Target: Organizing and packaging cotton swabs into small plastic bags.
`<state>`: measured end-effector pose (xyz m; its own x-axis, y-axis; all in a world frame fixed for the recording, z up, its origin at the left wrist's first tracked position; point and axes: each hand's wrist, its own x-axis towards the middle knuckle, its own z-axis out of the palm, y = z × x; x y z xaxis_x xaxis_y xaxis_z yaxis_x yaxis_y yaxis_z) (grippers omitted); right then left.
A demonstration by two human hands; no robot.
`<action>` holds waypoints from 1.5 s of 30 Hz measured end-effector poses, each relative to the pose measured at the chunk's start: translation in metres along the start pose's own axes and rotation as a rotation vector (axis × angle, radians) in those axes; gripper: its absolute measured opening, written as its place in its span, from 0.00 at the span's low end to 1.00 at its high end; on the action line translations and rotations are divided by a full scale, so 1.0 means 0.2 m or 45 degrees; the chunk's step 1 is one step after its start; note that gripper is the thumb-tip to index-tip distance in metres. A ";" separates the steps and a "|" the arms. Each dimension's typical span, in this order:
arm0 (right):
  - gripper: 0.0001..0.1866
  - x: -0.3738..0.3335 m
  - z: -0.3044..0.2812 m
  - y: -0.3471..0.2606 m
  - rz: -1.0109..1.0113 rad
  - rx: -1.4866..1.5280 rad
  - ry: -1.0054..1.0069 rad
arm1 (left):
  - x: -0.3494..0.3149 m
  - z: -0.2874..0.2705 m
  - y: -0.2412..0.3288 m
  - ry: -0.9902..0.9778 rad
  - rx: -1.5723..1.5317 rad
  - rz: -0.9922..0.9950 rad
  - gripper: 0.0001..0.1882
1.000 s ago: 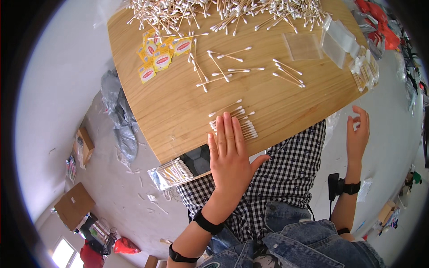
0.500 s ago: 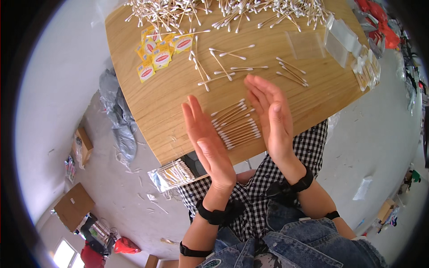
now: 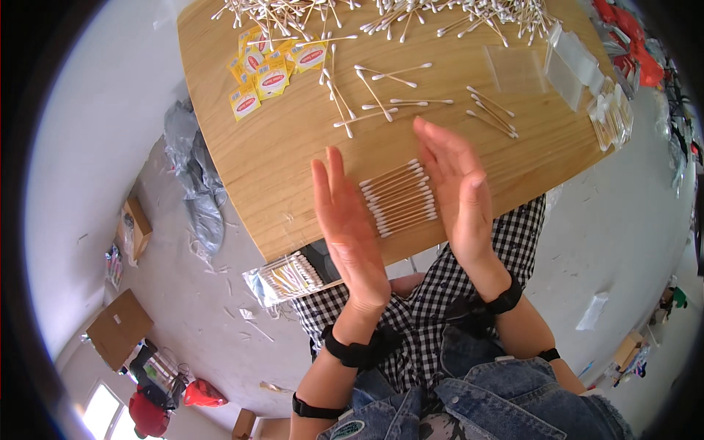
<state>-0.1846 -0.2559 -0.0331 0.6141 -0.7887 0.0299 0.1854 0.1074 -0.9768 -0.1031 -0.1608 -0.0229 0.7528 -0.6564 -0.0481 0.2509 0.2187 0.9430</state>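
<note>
A row of cotton swabs lies side by side on the wooden table, close to its near edge, with the white tips roughly lined up at both ends. My left hand is upright along the left ends of the row, fingers stretched out and palm turned inward. Facing it across the swabs, my right hand holds the same flat pose by the right ends. Neither hand grips anything. Whether the palms touch the tips I cannot tell. Several loose swabs are scattered beyond the hands.
A large heap of swabs covers the far edge. Yellow printed cards lie at the far left, clear plastic bags and packed swabs at the right. Below the table's near-left edge sits a bag of swabs.
The swabs between my hands, staggered before, now form an even row. Both hands remain flat and facing each other. The whole view has shifted slightly.
</note>
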 end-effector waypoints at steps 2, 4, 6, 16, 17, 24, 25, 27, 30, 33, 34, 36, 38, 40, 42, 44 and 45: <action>0.43 -0.01 0.04 0.00 -0.021 0.004 0.018 | -0.01 0.03 -0.02 -0.013 0.058 0.017 0.47; 0.43 -0.02 0.03 0.01 -0.013 0.034 0.051 | -0.01 0.05 -0.02 0.008 0.075 0.010 0.47; 0.43 -0.02 0.02 0.01 -0.004 0.067 0.083 | -0.01 0.03 -0.01 0.041 0.084 0.043 0.47; 0.13 -0.10 -0.17 -0.12 -0.136 -0.653 0.167 | -0.15 -0.23 0.22 -0.554 0.980 -0.019 0.42; 0.13 -0.11 -0.16 -0.12 -0.138 -0.652 0.161 | -0.18 -0.19 0.20 -0.744 1.315 0.128 0.43; 0.09 -0.01 -0.05 -0.16 -0.607 -1.302 -0.275 | -0.28 -0.07 0.09 -0.894 1.938 0.155 0.54; 0.09 0.01 -0.04 -0.16 -0.610 -1.304 -0.280 | -0.29 -0.07 0.08 -0.890 1.975 0.153 0.55; 0.09 0.04 -0.01 -0.16 -0.601 -1.432 -0.494 | -0.32 -0.07 0.07 -0.870 1.950 0.201 0.56; 0.09 0.07 0.01 -0.18 -0.616 -1.569 -0.662 | -0.34 -0.07 0.06 -0.889 2.000 0.220 0.56; 0.09 0.10 0.02 -0.21 -0.590 -1.644 -0.779 | -0.34 -0.06 0.06 -0.933 2.101 0.135 0.57; 0.09 0.10 0.03 -0.22 -0.592 -1.647 -0.784 | -0.34 -0.06 0.06 -0.928 2.097 0.136 0.57; 0.10 0.11 0.03 -0.23 -0.650 -1.705 -0.863 | -0.34 -0.07 0.05 -0.935 2.096 0.160 0.57; 0.10 0.13 0.02 -0.23 -0.656 -1.708 -0.906 | -0.34 -0.07 0.04 -0.924 2.056 0.191 0.57; 0.10 0.15 -0.01 -0.25 -0.673 -1.713 -0.949 | -0.33 -0.07 0.04 -0.903 2.018 0.228 0.56; 0.09 0.17 -0.04 -0.29 -0.679 -1.624 -0.884 | -0.32 -0.07 0.05 -0.901 2.047 0.248 0.58; 0.10 0.13 -0.04 -0.34 -0.404 -1.405 -0.819 | -0.33 -0.07 0.04 -0.887 2.045 0.248 0.59; 0.11 0.11 -0.04 -0.37 -0.128 -1.176 -0.739 | -0.33 -0.07 0.04 -0.885 2.043 0.246 0.59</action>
<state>-0.1921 -0.2857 0.0379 0.9412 -0.3370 -0.0228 -0.2427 -0.6279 -0.7395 -0.1425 -0.1047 -0.0179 0.2136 -0.9614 -0.1734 -0.9177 -0.2583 0.3018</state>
